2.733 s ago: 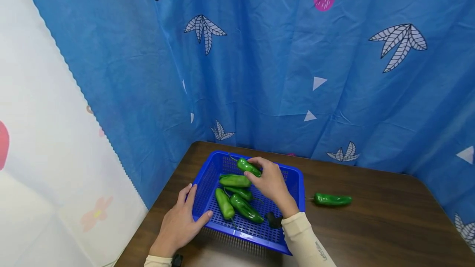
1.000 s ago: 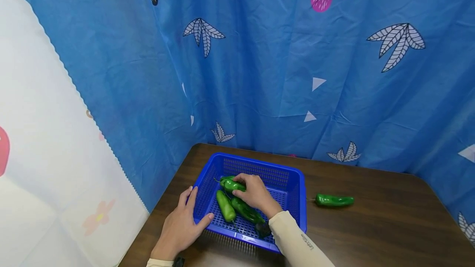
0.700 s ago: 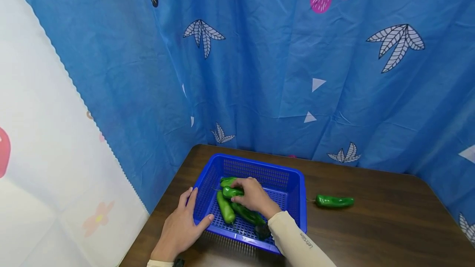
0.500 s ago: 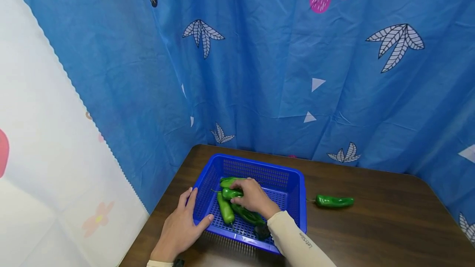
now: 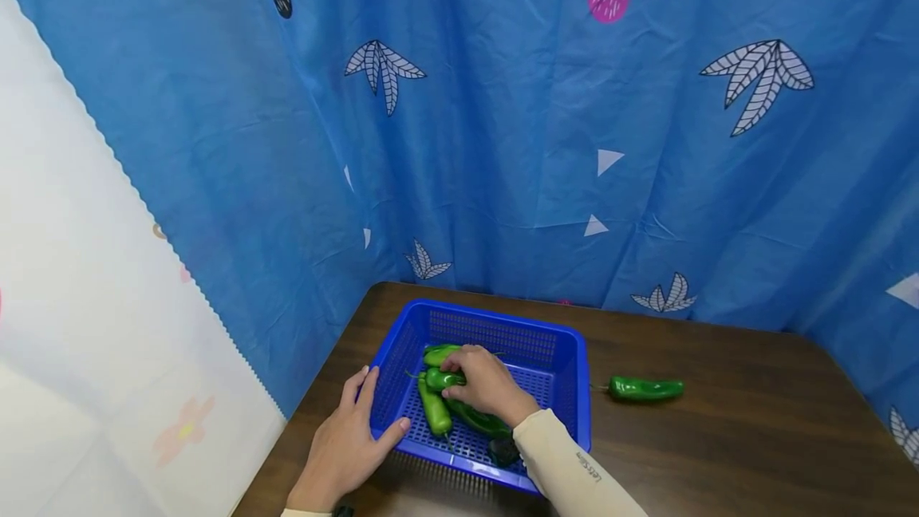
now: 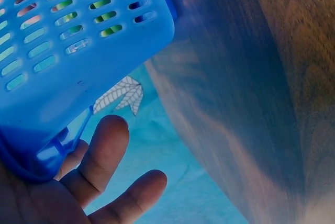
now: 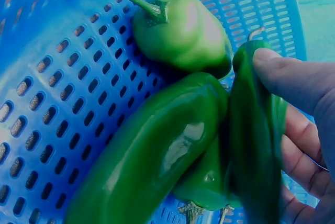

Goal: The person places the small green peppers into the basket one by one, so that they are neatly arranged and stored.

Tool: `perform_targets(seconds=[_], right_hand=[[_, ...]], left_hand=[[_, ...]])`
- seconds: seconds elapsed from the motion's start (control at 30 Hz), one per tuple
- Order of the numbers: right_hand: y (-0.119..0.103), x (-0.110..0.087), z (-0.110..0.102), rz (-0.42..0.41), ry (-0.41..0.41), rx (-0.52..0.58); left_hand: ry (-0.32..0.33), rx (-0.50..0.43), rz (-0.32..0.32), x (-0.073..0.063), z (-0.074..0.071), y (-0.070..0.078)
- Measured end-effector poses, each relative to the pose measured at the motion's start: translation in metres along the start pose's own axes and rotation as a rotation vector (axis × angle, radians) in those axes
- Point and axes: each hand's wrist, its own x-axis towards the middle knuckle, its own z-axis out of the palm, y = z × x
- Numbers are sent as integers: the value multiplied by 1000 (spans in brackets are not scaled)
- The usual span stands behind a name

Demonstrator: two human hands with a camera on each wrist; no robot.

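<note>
A blue plastic basket (image 5: 502, 314) with slotted walls stands on the table, several green peppers lying toward its left side. Inside it, my right hand (image 5: 488, 386) pinches a glossy green pepper (image 5: 442, 380) between thumb and fingers, low over the others. The right wrist view has this held pepper (image 7: 255, 135) upright beside a dark green pepper (image 7: 152, 150) and a lighter green pepper (image 7: 180, 30). My left hand (image 5: 345, 441) rests at the basket's left front corner, thumb over the front rim. Its fingers (image 6: 108, 148) look fairly straight in the left wrist view.
One more green pepper (image 5: 646, 389) lies on the brown wooden table (image 5: 718, 437), right of the basket. A blue patterned curtain (image 5: 502, 142) hangs behind the table, and a white cloth (image 5: 93, 301) is at the left. A black device (image 5: 504, 451) is at my right wrist.
My right hand has carried the pepper from the basket's back toward its left front and lowered it among the others. In the last half second it hardly moves. My left hand stays at the corner.
</note>
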Motion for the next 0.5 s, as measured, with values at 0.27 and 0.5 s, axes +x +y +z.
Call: perform_targets(seconds=[0.27, 0.5], right_hand=[[1, -2, -2, -2, 10, 10], [2, -4, -3, 2, 32, 6]], left_hand=[[-9, 8, -6, -1, -1, 1], [-22, 4, -10, -2, 0, 4]])
